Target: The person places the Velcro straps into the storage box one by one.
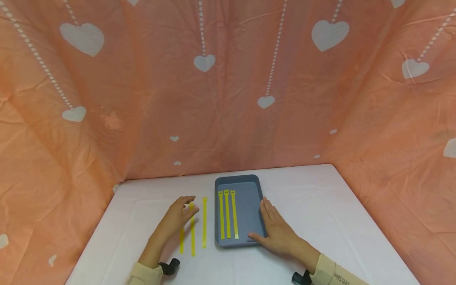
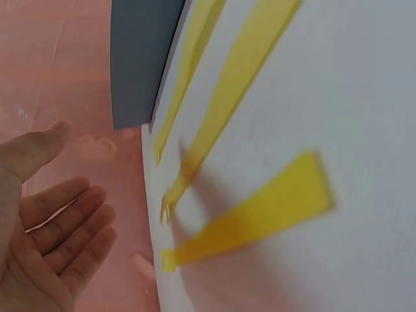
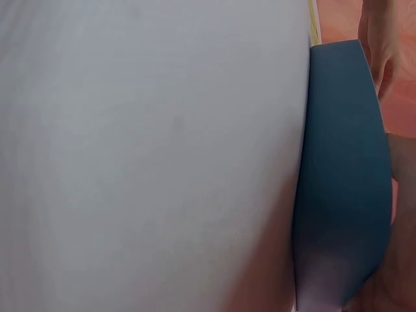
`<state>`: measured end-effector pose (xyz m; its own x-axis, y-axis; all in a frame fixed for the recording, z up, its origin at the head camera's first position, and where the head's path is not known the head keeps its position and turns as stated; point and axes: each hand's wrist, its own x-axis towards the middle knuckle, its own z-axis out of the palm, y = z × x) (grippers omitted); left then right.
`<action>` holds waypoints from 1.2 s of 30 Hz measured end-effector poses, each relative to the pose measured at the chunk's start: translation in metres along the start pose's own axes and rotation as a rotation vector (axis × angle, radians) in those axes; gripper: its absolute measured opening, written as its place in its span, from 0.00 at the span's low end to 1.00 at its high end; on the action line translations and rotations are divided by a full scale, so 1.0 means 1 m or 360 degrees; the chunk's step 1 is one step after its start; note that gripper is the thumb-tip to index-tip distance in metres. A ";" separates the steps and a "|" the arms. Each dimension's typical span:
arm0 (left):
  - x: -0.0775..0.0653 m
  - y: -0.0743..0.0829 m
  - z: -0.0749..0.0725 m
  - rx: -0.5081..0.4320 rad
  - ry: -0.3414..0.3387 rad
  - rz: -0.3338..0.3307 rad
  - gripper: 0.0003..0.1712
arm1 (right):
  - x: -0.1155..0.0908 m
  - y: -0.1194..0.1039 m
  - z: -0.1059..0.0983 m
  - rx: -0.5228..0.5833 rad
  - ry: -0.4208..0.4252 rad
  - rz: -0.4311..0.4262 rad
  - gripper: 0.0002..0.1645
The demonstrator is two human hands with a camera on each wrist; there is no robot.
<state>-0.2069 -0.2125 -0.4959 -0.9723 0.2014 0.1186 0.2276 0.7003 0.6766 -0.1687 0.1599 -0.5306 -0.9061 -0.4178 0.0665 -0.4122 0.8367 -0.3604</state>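
Observation:
My left hand [image 1: 174, 217] hovers over the table with thumb and fingers apart, holding nothing. Below it lie yellow cable straps with slotted heads. The leftmost strap [image 1: 181, 241] is partly hidden by the hand; the middle strap [image 1: 193, 237] passes beside the thumb, and a third strap [image 1: 204, 223] lies nearer the tray. In the left wrist view the hand [image 2: 58, 234] stands apart from the nearest strap [image 2: 260, 214]. My right hand [image 1: 279, 233] rests along the right rim of a grey-blue tray [image 1: 249, 213], fingers straight, thumb over the near corner. Three matching straps [image 1: 228, 213] lie side by side inside the tray's left half.
A white cloth [image 1: 313, 206] covers the table. Orange sheets with white hearts [image 1: 228, 130] hang behind it and at both sides. Black wrist devices [image 1: 170, 266] sit at both sleeve cuffs.

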 end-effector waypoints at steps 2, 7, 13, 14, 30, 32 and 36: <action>0.001 -0.004 -0.004 -0.0025 0.0019 -0.0008 0.30 | 0.000 0.001 0.001 -0.0008 -0.0013 0.0010 0.72; 0.005 -0.016 -0.011 -0.0058 0.0059 -0.0053 0.29 | 0.000 0.001 0.000 -0.0020 -0.0007 0.0000 0.71; 0.010 -0.031 -0.015 -0.0049 0.0071 -0.0113 0.28 | 0.000 0.001 0.000 -0.0021 -0.0021 0.0005 0.71; 0.010 -0.033 -0.016 -0.0058 0.0073 -0.0125 0.28 | 0.000 0.001 0.000 -0.0018 -0.0020 0.0005 0.71; 0.021 -0.059 -0.020 -0.0119 0.0067 -0.0221 0.25 | -0.002 -0.001 0.002 0.0051 0.0153 -0.0075 0.69; 0.023 -0.061 -0.020 -0.0102 0.0067 -0.0225 0.24 | -0.002 -0.001 0.002 0.0052 0.0152 -0.0075 0.69; 0.025 -0.063 -0.019 -0.0076 0.0064 -0.0226 0.23 | -0.001 -0.001 0.000 0.0009 0.0071 -0.0047 0.70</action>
<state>-0.2466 -0.2649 -0.5220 -0.9961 0.0741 0.0475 0.0855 0.6864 0.7222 -0.1678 0.1594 -0.5305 -0.8970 -0.4258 0.1185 -0.4383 0.8223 -0.3630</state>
